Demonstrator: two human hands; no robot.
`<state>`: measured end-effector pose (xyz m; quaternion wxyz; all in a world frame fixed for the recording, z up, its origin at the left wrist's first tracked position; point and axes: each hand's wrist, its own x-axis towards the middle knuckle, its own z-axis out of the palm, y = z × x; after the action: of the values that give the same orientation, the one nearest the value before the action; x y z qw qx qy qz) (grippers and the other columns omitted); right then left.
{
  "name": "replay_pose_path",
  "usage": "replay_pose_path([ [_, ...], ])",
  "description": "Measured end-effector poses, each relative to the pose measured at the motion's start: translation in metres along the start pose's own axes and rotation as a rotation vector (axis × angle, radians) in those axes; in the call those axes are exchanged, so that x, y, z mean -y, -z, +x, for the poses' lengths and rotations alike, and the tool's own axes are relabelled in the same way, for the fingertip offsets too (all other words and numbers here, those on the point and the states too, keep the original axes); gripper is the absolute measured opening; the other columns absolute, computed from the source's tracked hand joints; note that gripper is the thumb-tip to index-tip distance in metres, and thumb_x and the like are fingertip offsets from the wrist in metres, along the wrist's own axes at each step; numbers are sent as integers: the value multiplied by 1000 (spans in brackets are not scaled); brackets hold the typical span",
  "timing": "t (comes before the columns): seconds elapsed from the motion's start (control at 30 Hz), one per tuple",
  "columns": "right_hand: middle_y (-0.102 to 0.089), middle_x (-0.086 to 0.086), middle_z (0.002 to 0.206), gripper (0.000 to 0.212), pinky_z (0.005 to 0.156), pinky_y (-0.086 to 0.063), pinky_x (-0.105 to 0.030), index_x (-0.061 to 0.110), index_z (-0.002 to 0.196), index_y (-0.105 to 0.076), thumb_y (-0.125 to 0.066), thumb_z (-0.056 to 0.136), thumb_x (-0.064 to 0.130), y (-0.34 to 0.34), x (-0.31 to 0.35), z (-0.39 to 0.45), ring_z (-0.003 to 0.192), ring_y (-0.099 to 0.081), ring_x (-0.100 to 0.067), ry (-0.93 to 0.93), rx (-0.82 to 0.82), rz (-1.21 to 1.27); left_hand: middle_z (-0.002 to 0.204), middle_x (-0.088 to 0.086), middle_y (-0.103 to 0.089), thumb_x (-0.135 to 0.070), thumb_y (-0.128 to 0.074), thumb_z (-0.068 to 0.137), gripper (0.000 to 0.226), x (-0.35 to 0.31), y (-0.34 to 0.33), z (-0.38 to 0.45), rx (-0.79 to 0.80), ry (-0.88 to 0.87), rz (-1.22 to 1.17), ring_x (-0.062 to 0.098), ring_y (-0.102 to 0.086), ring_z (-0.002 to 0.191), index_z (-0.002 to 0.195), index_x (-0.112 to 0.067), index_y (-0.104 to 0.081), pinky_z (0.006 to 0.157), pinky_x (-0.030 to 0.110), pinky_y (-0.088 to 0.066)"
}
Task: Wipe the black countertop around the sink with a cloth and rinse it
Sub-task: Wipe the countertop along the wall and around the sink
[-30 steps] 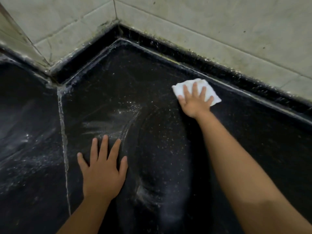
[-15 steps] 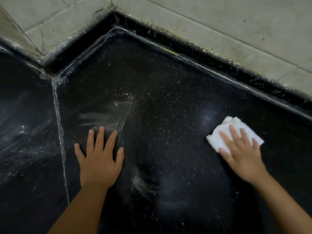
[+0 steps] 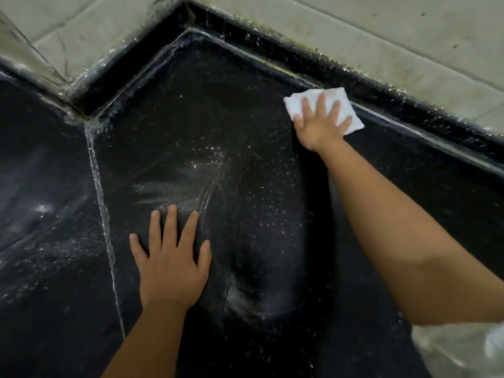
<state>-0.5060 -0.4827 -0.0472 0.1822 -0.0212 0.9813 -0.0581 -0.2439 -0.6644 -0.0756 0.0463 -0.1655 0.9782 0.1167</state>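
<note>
Right now the right hand (image 3: 320,124) is pressing flat-fingered on the cloth (image 3: 324,109) against the countertop's (image 3: 272,173) far edge; the left hand (image 3: 170,257) is resting spread, nearer.

Grimy pale tiled walls (image 3: 354,25), dim light

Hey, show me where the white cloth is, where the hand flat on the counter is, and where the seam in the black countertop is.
white cloth (image 3: 293,103): head view, on its bare left corner.
left hand (image 3: 170,268): head view, on the back of the hand.
seam (image 3: 102,203): head view, midway along the pale line.
</note>
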Motion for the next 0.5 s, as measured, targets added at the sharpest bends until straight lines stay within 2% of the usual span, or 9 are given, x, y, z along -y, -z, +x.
replay_pose_path([
  [0.17, 17, -1, 155, 52, 110, 9, -56, 32, 148, 2, -15, 99, 44, -17, 37, -29, 141, 18, -32, 303, 28, -127, 151, 7, -23, -54, -10, 80, 72, -1, 2, 0, -23, 17, -30, 18, -3, 138, 139, -23, -37, 109, 52, 4],
  [0.23, 15, 0, 156, 51, 110, 10, -54, 34, 147, -1, -16, 99, 43, -35, 38, -64, 142, 17, -31, 450, 61, -153, 150, 7, -24, -54, -10, 80, 72, -2, 2, 0, -39, 17, -39, 19, -5, 139, 138, -22, -39, 110, 53, 3],
  [0.27, 10, -2, 157, 51, 110, 11, -54, 33, 148, -6, -17, 99, 44, -45, 33, -86, 142, 13, -32, 535, 71, -144, 151, 7, -24, -54, -10, 80, 73, -2, 2, 0, -41, 16, -40, 20, -6, 139, 138, -22, -40, 110, 53, 3],
  [0.33, -18, -8, 155, 52, 111, 3, -54, 30, 144, -26, -14, 97, 48, -65, 9, -136, 141, -11, -38, 681, 37, -134, 151, 7, -23, -55, -9, 79, 74, -3, 4, 0, -29, 11, -38, 21, -6, 140, 138, -22, -39, 110, 52, 4],
  [0.37, -31, -8, 150, 51, 111, -4, -53, 30, 139, -33, -11, 97, 48, -76, -11, -157, 138, -24, -37, 714, 0, -154, 151, 8, -23, -55, -9, 79, 74, -2, 4, 0, -27, 10, -37, 23, -7, 141, 138, -22, -38, 110, 52, 3],
  [0.4, -36, -4, 147, 49, 109, -9, -49, 31, 135, -36, -8, 98, 47, -83, -32, -175, 137, -26, -33, 702, -15, -179, 151, 8, -23, -55, -9, 79, 75, -2, 4, 0, -26, 11, -35, 23, -7, 141, 139, -22, -38, 110, 53, 3],
  [0.5, -26, 5, 147, 52, 109, -5, -41, 32, 135, -36, -3, 98, 49, -77, -92, -200, 144, -3, -18, 509, 16, -183, 151, 9, -23, -55, -8, 80, 74, -4, 5, -1, -18, 9, -31, 23, -6, 140, 139, -21, -37, 109, 54, 3],
])
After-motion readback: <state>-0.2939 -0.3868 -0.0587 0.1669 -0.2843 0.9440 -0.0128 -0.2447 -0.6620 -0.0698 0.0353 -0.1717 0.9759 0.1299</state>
